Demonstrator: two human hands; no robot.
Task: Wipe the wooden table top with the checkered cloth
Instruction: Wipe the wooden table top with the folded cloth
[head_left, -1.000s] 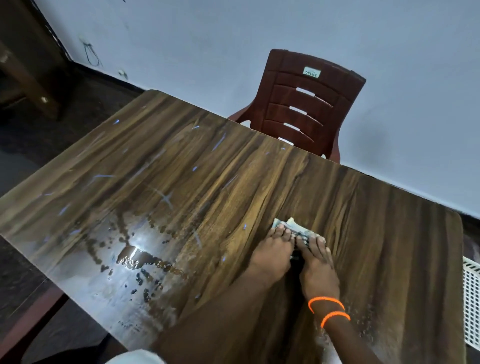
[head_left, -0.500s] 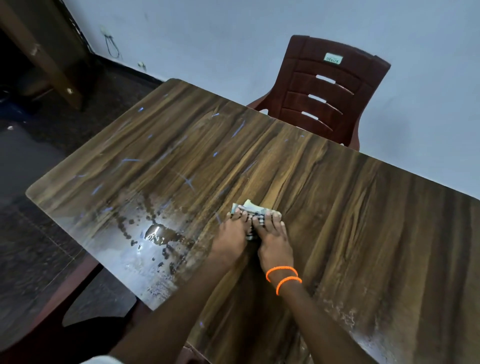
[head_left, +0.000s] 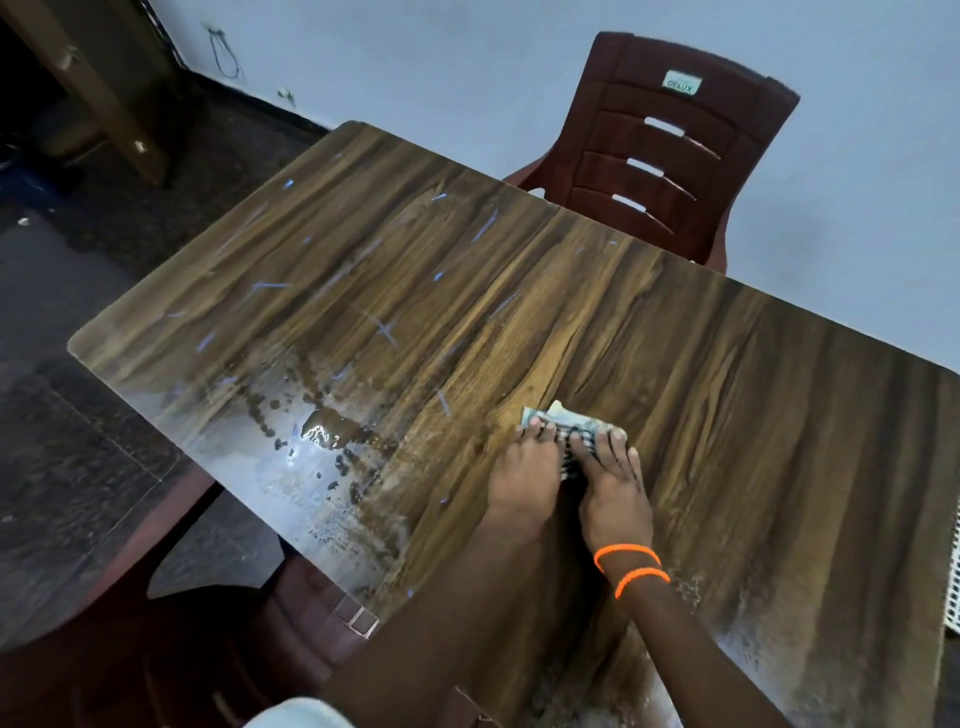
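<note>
The wooden table top (head_left: 597, 322) fills the middle of the view, with grain running away from me. A folded checkered cloth (head_left: 563, 418) lies flat on it near the front middle. My left hand (head_left: 524, 473) presses on the cloth's left part with straight fingers. My right hand (head_left: 613, 488), with two orange bands at the wrist, presses beside it on the right part. Both hands cover most of the cloth; only its far edge and a strip between the hands show.
A wet patch with droplets (head_left: 311, 441) shines on the table's front left. Pale streaks mark the far left of the top. A dark red plastic chair (head_left: 665, 150) stands behind the far edge, against a pale wall. A white grille (head_left: 953, 582) sits at right.
Both hands and the cloth have slid leftwards across the table top, closer to the wet patch. The camera view has also shifted.
</note>
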